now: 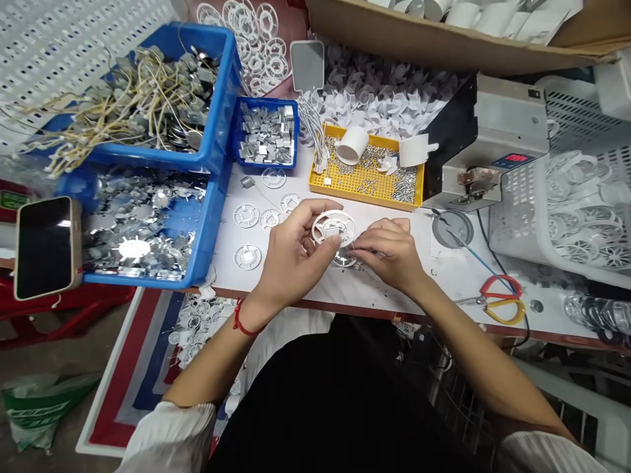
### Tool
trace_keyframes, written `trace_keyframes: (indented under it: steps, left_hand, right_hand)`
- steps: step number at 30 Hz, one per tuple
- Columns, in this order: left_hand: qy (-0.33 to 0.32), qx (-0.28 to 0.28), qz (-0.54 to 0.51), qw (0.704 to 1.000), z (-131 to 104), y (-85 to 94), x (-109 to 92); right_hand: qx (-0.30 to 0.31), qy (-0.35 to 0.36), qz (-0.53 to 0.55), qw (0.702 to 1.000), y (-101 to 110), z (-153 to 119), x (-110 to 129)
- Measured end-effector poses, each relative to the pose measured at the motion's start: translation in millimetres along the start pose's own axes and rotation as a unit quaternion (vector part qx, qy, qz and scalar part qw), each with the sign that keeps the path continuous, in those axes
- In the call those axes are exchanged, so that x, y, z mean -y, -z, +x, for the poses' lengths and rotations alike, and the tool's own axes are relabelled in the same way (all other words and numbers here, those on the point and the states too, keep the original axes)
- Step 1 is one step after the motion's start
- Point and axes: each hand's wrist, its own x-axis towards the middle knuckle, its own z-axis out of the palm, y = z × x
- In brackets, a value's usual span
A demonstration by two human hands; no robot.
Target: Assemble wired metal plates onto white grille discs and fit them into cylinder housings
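Observation:
My left hand (290, 256), with a red bracelet at the wrist, is closed on a white plastic ring part (334, 225) with a square middle. It holds the ring tilted above the white worktop. Close against the ring's right side is my right hand (389, 253), its fingertips pinched together; what they grip is too small to make out. Just below the ring a second round part (344, 259) shows partly, overlapped by my fingers. Several more white ring parts, such as this one (247, 257), lie flat left of my left hand.
Blue bins hold wired motors (162, 98), metal plates (138, 223) and small metal pieces (266, 135). A yellow tray (367, 177) with screws stands ahead. On the right are a metal machine (493, 138), scissors (497, 299) and a white basket (527, 210). A phone (48, 248) stands left.

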Motion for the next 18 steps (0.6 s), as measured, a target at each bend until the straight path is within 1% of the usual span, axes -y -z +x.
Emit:
trace_keyframes:
  steps: [2,4,8,10,13,15,18]
  left_hand:
    - [-0.001,0.001,0.006,1.000,-2,-1.1,1]
    - [0.003,0.002,0.008,1.000,-4,-2.0,2]
    - [0.018,0.011,0.007,1.000,-8,-2.6,4]
    - [0.017,0.010,0.007,1.000,-10,-2.3,5]
    - [0.005,-0.003,0.016,1.000,-13,-1.2,7]
    - [0.005,-0.005,0.021,1.000,-15,-0.6,8]
    - [0.008,0.000,0.022,1.000,-17,0.1,10]
  right_hand:
    - [-0.009,0.016,-0.008,1.000,-2,-3,-1]
    - [-0.015,0.016,-0.004,1.000,-3,-6,-2]
    - [0.008,-0.009,0.024,1.000,-2,-10,-8]
    - [0.017,-0.010,0.049,0.999,-1,-11,-10]
    - [0.007,-0.013,0.089,0.996,-1,-11,-12]
    - [0.009,-0.026,0.096,0.995,-1,-11,-12]
    - [0.035,-0.037,0.085,0.995,1,-9,-13]
